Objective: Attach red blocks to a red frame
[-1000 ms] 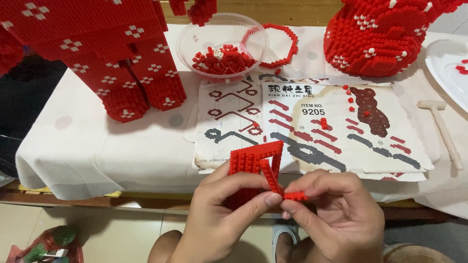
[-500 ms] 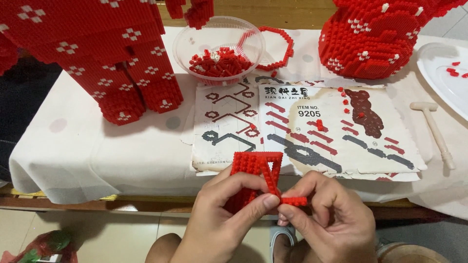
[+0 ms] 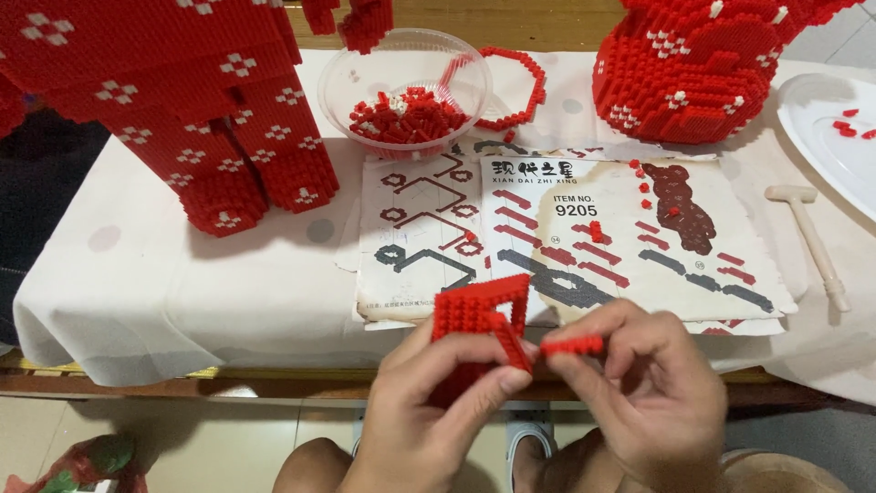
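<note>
Fingers of the right hand (image 3: 652,402) pinch a short red brick strip (image 3: 572,345), long axis level, just right of the red block assembly (image 3: 481,318) gripped by the left hand (image 3: 429,411), a small gap between them.

Two big red brick-built figures (image 3: 182,100) (image 3: 703,64) stand on the table, alongside one clear plastic bowl (image 3: 406,68) of loose red bricks, one open ring of red bricks (image 3: 522,87), two printed paper instruction sheets (image 3: 415,228) (image 3: 639,237), one small white plastic hammer (image 3: 812,242) and one white plate (image 3: 826,137).
</note>
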